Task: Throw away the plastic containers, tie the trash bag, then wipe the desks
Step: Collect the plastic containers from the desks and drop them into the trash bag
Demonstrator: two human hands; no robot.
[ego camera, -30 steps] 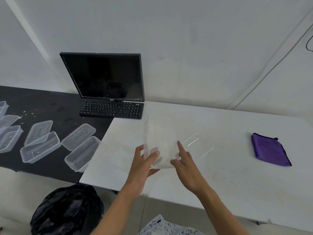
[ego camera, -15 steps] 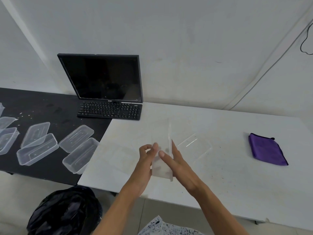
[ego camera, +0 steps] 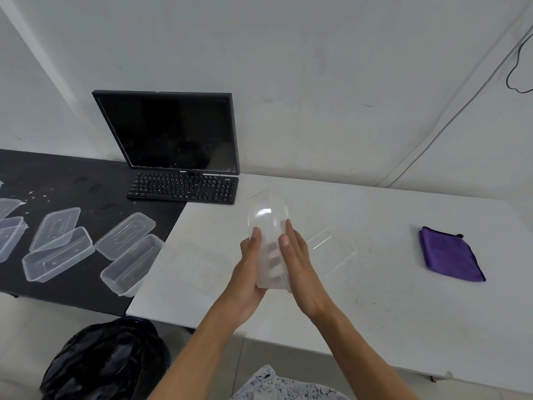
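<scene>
While the discarding step was in hand, the left grip [ego camera: 248, 272] curled round a clear container [ego camera: 266, 223] held above the white surface [ego camera: 375, 313], with the right grip [ego camera: 297, 264] pressing flat-fingered against its side. Next, by my judgement, it needed carrying down-left to the trash bag [ego camera: 106, 362].

I work from a single view, a wide-angle camera worn on the person's head. It stands at the near edge of the white desk [ego camera: 375, 298] and faces forward and down across it toward the wall [ego camera: 288, 53]. The left hand [ego camera: 248, 272] and right hand [ego camera: 297, 261], with the clear container [ego camera: 266, 215] between them, sit nearest the lens, mid-frame. The black desk [ego camera: 72, 168] lies off to the left, and the trash bag [ego camera: 106, 365] is low in the left corner.
</scene>
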